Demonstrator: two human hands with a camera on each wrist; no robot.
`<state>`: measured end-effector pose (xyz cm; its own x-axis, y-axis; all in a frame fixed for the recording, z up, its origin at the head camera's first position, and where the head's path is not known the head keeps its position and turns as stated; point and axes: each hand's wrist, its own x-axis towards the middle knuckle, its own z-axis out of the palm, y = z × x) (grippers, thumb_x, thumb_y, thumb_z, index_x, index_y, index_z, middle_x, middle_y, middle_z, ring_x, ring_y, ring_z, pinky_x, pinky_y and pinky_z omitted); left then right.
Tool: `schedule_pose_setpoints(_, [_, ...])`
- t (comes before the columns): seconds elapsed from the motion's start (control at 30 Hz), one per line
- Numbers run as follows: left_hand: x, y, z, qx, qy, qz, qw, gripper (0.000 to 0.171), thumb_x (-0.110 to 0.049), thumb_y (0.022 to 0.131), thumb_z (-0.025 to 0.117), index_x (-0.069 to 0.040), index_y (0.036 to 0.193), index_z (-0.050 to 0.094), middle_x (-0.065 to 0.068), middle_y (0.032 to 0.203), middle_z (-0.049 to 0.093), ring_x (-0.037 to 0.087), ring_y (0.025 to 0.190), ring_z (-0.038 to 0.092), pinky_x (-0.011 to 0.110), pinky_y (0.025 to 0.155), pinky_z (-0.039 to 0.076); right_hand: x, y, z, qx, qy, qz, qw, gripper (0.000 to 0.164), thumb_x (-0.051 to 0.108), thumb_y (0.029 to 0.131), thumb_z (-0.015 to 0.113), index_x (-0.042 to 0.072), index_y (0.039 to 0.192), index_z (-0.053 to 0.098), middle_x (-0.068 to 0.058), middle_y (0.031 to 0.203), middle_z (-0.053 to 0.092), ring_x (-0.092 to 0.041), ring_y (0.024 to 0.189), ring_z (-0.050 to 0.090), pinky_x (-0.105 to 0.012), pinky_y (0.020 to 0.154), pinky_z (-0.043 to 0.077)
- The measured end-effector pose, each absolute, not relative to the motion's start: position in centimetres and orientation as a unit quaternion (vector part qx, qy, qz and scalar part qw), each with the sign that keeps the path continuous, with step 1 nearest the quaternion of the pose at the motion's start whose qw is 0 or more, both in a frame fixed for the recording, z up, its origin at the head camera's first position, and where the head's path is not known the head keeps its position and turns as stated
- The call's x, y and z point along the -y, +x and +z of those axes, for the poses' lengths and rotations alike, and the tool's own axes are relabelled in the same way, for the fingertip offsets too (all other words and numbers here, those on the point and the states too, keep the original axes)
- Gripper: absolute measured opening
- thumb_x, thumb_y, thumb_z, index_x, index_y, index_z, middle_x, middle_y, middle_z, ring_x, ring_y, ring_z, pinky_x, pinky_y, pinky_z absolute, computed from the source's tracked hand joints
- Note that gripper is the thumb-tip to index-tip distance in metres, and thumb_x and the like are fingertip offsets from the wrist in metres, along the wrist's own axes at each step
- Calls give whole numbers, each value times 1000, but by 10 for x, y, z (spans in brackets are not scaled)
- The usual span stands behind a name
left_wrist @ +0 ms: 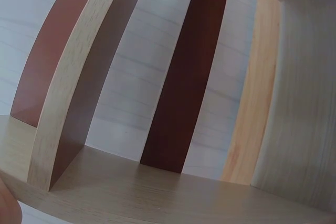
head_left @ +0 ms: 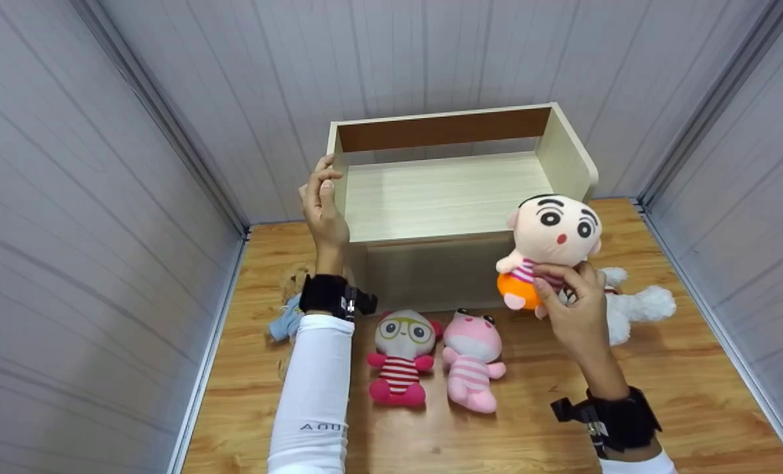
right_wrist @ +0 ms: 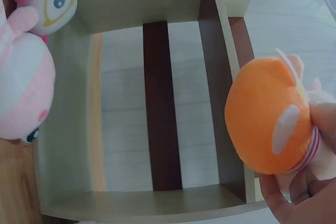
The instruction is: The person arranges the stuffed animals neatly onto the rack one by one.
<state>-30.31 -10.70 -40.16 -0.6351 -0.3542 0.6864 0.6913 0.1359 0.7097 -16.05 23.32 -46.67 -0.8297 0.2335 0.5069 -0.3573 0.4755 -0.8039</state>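
In the head view my right hand [head_left: 579,309] pinches a plush boy doll [head_left: 553,230] by its striped middle, in front of the shelf's right end. The right wrist view shows the doll's round orange bottom [right_wrist: 268,119] close up. My left hand [head_left: 326,207] grips the left side panel of a pale wooden shelf [head_left: 444,197], fingers bent at its edge. Only a fingertip [left_wrist: 8,208] of that hand shows in the left wrist view. On the floor before the shelf lie a panda plush [head_left: 401,359] with yellow glasses and a pink frog-like plush [head_left: 474,362].
A white fluffy plush [head_left: 638,309] lies right of the shelf, partly behind my right hand. At the left, a brown plush in blue clothing [head_left: 288,319] is partly covered by my left arm. Grey panel walls [head_left: 431,52] enclose the wood-patterned floor [head_left: 424,447] behind and on both sides.
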Motion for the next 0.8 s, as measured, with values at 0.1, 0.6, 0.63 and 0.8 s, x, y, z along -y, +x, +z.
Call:
schedule_pose_setpoints(0.1, [108,-303,-402,633,-133,-645,407,28,-2,98,37,17,100,59,34,137,59,46,133,48,30,104,22,-234,-164,-461,811,44,503,295,22,8,87,79,14,107,80,-10,115,62,-14,100,36,-31,85,22])
schedule_pose_setpoints(0.6, [109,-304,-403,638,-124,-642,407,27,-3,98,38,15,99,58,32,137,60,46,133,51,31,107,20,-228,-193,-433,821,68,485,293,37,14,84,79,14,121,76,-22,135,48,-23,122,31,-43,98,21])
schedule_pose_setpoints(0.63, [110,-304,-404,639,-122,-642,406,26,-3,98,38,14,99,58,32,137,60,45,133,51,31,106,21,-227,-196,-432,823,66,482,293,39,15,84,78,14,123,75,-22,137,46,-26,124,29,-46,99,21])
schedule_pose_setpoints(0.8, [109,-303,-407,643,-106,-644,399,25,-4,99,39,12,98,59,30,139,59,31,122,51,32,100,27,-224,-208,-426,831,67,475,283,44,19,86,75,15,130,71,-21,145,40,-31,128,24,-51,101,19])
